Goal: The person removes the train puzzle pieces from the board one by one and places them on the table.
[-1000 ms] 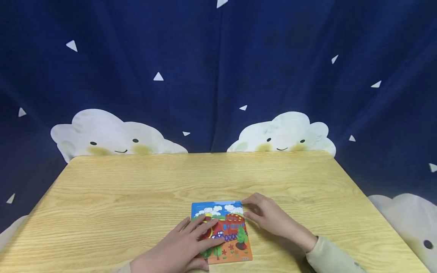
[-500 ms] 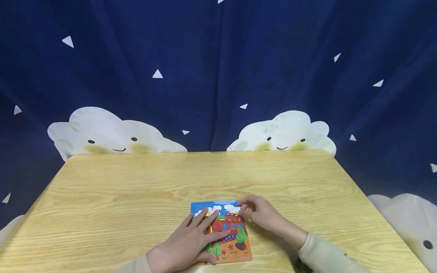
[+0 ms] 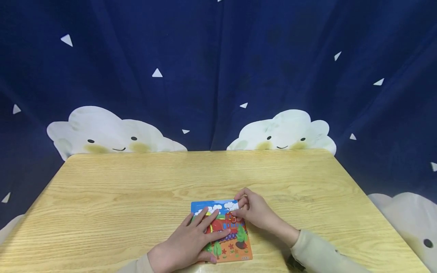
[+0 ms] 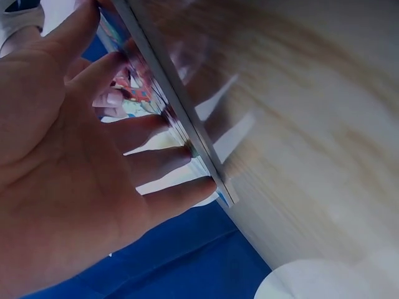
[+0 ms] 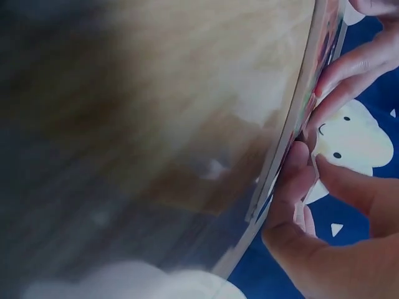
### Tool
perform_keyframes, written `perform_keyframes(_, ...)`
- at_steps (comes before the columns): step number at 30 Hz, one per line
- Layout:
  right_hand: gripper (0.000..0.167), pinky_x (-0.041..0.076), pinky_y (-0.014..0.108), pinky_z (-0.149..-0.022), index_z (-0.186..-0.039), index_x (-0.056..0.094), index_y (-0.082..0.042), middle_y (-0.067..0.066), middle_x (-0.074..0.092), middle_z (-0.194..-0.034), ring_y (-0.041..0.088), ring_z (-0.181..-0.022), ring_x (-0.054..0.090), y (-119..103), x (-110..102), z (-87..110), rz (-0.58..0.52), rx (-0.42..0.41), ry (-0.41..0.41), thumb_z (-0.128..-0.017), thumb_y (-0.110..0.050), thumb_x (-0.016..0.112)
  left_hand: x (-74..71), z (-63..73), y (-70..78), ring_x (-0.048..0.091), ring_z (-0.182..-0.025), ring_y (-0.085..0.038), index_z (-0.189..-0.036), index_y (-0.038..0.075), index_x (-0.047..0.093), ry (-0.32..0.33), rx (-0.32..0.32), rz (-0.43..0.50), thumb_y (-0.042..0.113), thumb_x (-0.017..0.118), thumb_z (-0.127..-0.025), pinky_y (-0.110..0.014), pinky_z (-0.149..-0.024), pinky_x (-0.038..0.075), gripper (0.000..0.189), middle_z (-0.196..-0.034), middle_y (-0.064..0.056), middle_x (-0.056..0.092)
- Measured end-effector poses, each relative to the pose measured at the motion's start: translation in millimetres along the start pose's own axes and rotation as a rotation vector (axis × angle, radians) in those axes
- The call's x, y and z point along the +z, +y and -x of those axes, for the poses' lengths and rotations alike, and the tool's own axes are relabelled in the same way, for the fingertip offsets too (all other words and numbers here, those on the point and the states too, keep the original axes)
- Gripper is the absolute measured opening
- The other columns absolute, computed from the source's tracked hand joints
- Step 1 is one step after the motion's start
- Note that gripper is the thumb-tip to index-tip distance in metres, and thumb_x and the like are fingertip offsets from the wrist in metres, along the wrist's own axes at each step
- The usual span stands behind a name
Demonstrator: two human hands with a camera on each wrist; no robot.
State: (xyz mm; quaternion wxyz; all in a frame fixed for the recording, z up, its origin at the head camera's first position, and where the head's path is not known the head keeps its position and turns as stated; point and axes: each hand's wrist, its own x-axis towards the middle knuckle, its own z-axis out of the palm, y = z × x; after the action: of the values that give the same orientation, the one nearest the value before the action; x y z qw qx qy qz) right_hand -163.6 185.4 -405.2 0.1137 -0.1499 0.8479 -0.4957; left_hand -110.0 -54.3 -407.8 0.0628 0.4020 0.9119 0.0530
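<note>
A square jigsaw puzzle (image 3: 225,256) with a red train, trees and a blue sky lies near the table's front edge. My left hand (image 3: 187,242) rests on its left part, fingers spread, covering the front of the train; the left wrist view shows those fingertips (image 4: 177,156) touching the puzzle's top. At the upper right of the puzzle my right hand (image 3: 256,210) pinches a puzzle piece (image 3: 232,217) between thumb and fingers. From the right wrist, the thin edge of the piece (image 5: 315,165) shows tilted up from the puzzle, most of it hidden by the fingers.
The puzzle lies on a light wooden table (image 3: 136,189). Behind it hangs a dark blue curtain (image 3: 191,76) printed with white triangles and smiling clouds.
My right hand has moved from the puzzle's right edge onto its upper right part and now pinches a piece there. My left hand slid slightly right and away from me, then stayed put.
</note>
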Motion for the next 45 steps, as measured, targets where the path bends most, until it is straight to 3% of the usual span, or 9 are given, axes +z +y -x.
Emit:
perform_keyframes(3, 0.029, 0.049, 0.023, -0.056, -0.106, 0.055, 0.006, 0.003, 0.059, -0.073, 0.019, -0.059, 0.063, -0.1, 0.3, -2.2, 0.073, -0.032, 0.000, -0.084, 0.003, 0.073, 0.8, -0.6, 0.1, 0.029, -0.142, -0.037, -0.147, 0.044, 0.042, -0.006, -0.003, -0.005, 0.067, 0.050, -0.086, -0.059, -0.101, 0.038, 0.066, -0.158, -0.007, 0.030)
perform_keyframes(7, 0.025, 0.050, 0.026, -0.055, -0.105, 0.059, 0.005, 0.004, 0.058, -0.071, 0.020, -0.058, 0.063, 7.0, -13.2, -1.5, 0.111, -0.015, 0.021, -0.083, 0.005, 0.072, 1.9, -1.6, 0.8, 0.027, -0.143, -0.036, -0.148, 0.045, 0.040, -0.013, -0.001, 0.002, 0.067, 0.049, -0.087, -0.059, -0.101, 0.037, 0.066, -0.159, -0.007, 0.028)
perform_keyframes(11, 0.024, 0.052, 0.028, -0.054, -0.100, 0.060, 0.004, 0.005, 0.055, -0.069, 0.020, -0.057, 0.063, 19.0, -40.7, 3.7, 0.165, 0.017, 0.063, -0.080, 0.010, 0.072, 1.7, -1.0, 1.1, 0.027, -0.143, -0.037, -0.148, 0.045, 0.040, -0.014, -0.001, 0.026, 0.067, 0.048, -0.086, -0.060, -0.101, 0.036, 0.066, -0.159, -0.007, 0.028)
perform_keyframes(20, 0.024, 0.043, 0.028, -0.055, -0.088, 0.063, -0.003, -0.001, 0.054, -0.064, 0.014, -0.062, 0.050, 45.1, -116.7, 27.6, 0.485, 0.072, 0.166, -0.073, 0.001, 0.082, -1.3, 0.8, 0.3, 0.027, -0.143, -0.037, -0.149, 0.042, 0.040, -0.006, 0.019, 0.016, 0.065, 0.048, -0.087, -0.060, -0.102, 0.036, 0.066, -0.159, -0.009, 0.028)
perform_keyframes(26, 0.024, 0.048, 0.028, -0.053, -0.085, 0.063, -0.003, 0.000, 0.060, -0.065, 0.016, -0.060, 0.060, 58.1, -151.4, 42.9, 0.547, 0.150, 0.173, -0.072, 0.001, 0.082, -2.1, 0.6, 0.9, 0.025, -0.144, -0.037, -0.149, 0.042, 0.041, -0.003, 0.011, 0.021, 0.066, 0.049, -0.086, -0.060, -0.102, 0.035, 0.068, -0.159, -0.009, 0.028)
perform_keyframes(31, 0.022, 0.049, 0.031, -0.053, -0.087, 0.064, 0.001, 0.002, 0.064, -0.065, 0.018, -0.057, 0.063, 64.5, -165.0, 51.5, 0.535, 0.224, 0.161, -0.073, 0.002, 0.081, -1.9, 0.5, 1.1, 0.026, -0.144, -0.036, -0.149, 0.042, 0.040, -0.004, 0.013, 0.013, 0.066, 0.048, -0.086, -0.060, -0.102, 0.035, 0.067, -0.159, -0.009, 0.027)
perform_keyframes(37, 0.023, 0.044, 0.028, -0.054, -0.084, 0.066, -0.001, 0.003, 0.067, -0.068, 0.016, -0.060, 0.062, 71.2, -168.7, 54.7, 0.573, 0.196, 0.172, -0.071, -0.006, 0.084, -1.2, 1.3, 0.9, 0.025, -0.144, -0.036, -0.148, 0.043, 0.040, -0.005, -0.004, 0.029, 0.066, 0.051, -0.086, -0.060, -0.104, 0.034, 0.067, -0.159, -0.008, 0.028)
perform_keyframes(45, 0.020, 0.045, 0.025, -0.053, -0.078, 0.062, 0.000, 0.000, 0.064, -0.068, 0.014, -0.059, 0.062, 78.6, -167.2, 54.5, 0.571, 0.226, 0.176, -0.072, 0.001, 0.081, -0.4, 1.1, 0.8, 0.025, -0.144, -0.037, -0.148, 0.043, 0.042, -0.001, -0.007, 0.010, 0.065, 0.051, -0.086, -0.059, -0.103, 0.035, 0.066, -0.159, -0.007, 0.029)
